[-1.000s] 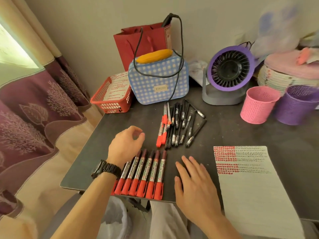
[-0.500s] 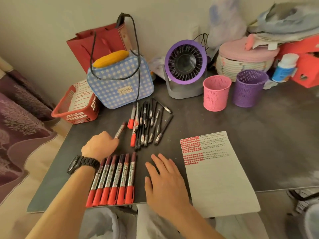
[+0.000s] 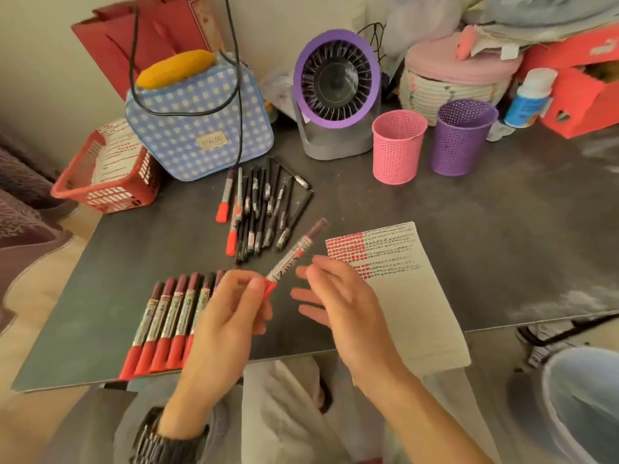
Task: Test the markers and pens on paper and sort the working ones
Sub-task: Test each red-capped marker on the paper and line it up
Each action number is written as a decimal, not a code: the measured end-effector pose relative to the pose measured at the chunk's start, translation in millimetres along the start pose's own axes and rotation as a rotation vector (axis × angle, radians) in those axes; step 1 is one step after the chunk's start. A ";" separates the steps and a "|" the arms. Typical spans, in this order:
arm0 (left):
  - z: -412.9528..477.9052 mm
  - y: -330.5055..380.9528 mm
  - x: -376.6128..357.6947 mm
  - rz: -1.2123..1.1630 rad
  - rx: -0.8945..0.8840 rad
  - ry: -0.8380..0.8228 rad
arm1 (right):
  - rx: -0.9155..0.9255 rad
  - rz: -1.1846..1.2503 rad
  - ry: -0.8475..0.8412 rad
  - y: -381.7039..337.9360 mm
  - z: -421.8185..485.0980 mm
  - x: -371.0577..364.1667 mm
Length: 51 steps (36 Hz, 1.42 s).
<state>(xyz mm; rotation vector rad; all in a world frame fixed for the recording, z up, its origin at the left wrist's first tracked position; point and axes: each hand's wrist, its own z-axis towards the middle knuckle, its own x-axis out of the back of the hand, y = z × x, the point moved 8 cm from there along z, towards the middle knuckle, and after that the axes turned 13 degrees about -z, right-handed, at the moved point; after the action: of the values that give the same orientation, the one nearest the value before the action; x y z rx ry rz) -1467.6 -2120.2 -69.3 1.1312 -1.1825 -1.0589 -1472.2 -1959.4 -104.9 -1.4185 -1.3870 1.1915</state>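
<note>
My left hand (image 3: 231, 313) pinches the red end of a red marker (image 3: 294, 252) and holds it above the table, its dark cap pointing up and to the right. Just right of it hovers my right hand (image 3: 338, 303), fingers spread and holding nothing. Under my left hand lies a neat row of several red markers (image 3: 167, 319) near the table's front edge. Behind it sits a loose pile of black pens and two red markers (image 3: 261, 209). The test paper (image 3: 412, 296), with red and black scribbles along its top, lies to the right.
A pink mesh cup (image 3: 397, 149) and a purple mesh cup (image 3: 462, 139) stand at the back right, beside a purple fan (image 3: 336, 92). A blue checked bag (image 3: 201, 122) and a red basket (image 3: 104, 172) sit at the back left. The dark table (image 3: 502, 246) ends at my lap.
My left hand took a red marker from the pile and brought it up toward my right hand, which lifted off the table. The view shifted rightward.
</note>
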 end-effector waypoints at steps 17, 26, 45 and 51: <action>-27.6 -7.1 -82.1 0.080 0.102 -0.138 | -0.009 0.091 0.164 4.5 -28.4 78.7; -35.5 1.5 -82.0 0.384 -0.039 0.007 | 0.054 0.183 0.159 4.1 -38.1 74.3; -52.5 5.6 -113.0 0.600 -0.213 0.204 | -0.225 0.768 0.334 6.6 -30.2 71.9; -44.7 -15.9 -103.4 0.431 0.146 0.044 | -0.070 0.728 0.025 -26.4 -16.7 74.1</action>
<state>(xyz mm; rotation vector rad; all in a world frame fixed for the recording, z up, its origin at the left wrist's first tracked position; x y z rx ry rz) -1433.0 -2016.3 -100.3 0.9454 -1.4075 -0.6233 -1465.8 -1882.6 -82.0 -2.0709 -0.9080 1.5635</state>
